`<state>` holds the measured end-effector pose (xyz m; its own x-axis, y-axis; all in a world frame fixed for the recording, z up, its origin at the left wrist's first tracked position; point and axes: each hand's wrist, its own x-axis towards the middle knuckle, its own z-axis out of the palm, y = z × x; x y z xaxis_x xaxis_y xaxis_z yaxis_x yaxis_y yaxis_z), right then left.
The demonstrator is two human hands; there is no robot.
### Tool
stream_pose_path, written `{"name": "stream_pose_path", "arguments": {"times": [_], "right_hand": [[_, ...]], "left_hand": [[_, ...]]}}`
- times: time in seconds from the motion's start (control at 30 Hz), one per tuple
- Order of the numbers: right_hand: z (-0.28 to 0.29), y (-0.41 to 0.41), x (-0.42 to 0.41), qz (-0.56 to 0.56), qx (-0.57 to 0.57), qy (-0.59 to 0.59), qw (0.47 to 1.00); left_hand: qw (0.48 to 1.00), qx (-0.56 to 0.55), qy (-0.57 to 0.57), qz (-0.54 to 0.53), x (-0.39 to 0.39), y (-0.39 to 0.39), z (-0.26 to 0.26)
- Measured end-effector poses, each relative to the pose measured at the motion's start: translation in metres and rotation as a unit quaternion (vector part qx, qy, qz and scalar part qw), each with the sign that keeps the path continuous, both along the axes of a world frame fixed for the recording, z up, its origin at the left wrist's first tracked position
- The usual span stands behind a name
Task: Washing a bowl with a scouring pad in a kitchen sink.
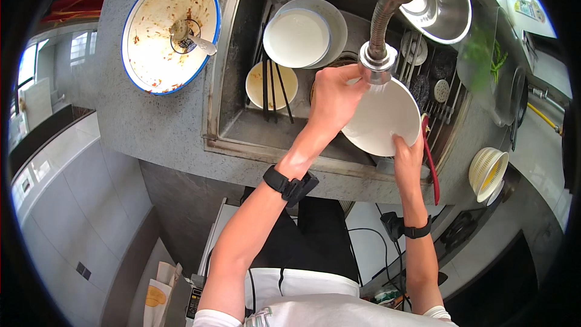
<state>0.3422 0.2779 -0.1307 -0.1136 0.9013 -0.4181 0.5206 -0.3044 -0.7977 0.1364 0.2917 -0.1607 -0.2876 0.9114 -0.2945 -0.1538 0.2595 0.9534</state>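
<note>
My right hand [406, 156] grips the near rim of a white bowl [381, 120], thumb on the inside, tilted over the right part of the sink [254, 134]. At the metal faucet nozzle [376, 66], the curled fingers of my left hand [336, 93] pinch its left side, just above the bowl. Thin water streaks show below the nozzle. Left of my left hand, a soiled bowl [256, 81] lies in the sink with several black chopsticks [276, 86] across it. Behind that, a white dish [297, 38] rests on a larger bowl [339, 22].
A food-stained blue-rimmed basin [150, 50] with a spoon [204, 45] stands on the left counter [163, 122]. Along the sink's right side are a metal rack [442, 113], a steel bowl [447, 13] and a red handle [429, 163]. A strainer basket [483, 170] sits farther right.
</note>
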Motion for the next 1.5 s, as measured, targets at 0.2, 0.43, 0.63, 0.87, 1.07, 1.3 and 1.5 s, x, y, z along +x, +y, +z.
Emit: {"name": "stream_pose_path", "arguments": {"times": [0.2,0.43,0.63,0.87,1.07,1.3,1.5], "right_hand": [[0.001,-0.006,0.014,-0.034,0.035,-0.026,0.998],[0.035,-0.007,0.014,0.069,0.196,-0.116,0.971],[0.083,-0.008,0.026,0.060,0.320,-0.197,0.925],[0.141,-0.003,0.025,0.028,0.445,-0.215,0.869],[0.159,0.002,0.020,-0.017,0.462,-0.149,0.874],[0.161,0.008,0.017,0.009,0.442,-0.110,0.890],[0.154,0.011,0.017,0.032,0.444,-0.130,0.886]], "left_hand": [[0.986,-0.067,-0.150,0.006,0.005,0.007,-0.002],[0.982,-0.091,-0.152,0.072,0.003,0.003,0.005],[0.995,-0.069,-0.046,0.063,-0.020,-0.030,0.012],[0.989,-0.131,0.060,0.016,-0.030,-0.072,0.018],[0.988,-0.121,0.090,0.019,-0.028,-0.087,0.039],[0.989,-0.110,0.064,0.070,-0.026,-0.099,0.048],[0.997,-0.069,0.023,0.010,-0.023,-0.099,0.073]]}}
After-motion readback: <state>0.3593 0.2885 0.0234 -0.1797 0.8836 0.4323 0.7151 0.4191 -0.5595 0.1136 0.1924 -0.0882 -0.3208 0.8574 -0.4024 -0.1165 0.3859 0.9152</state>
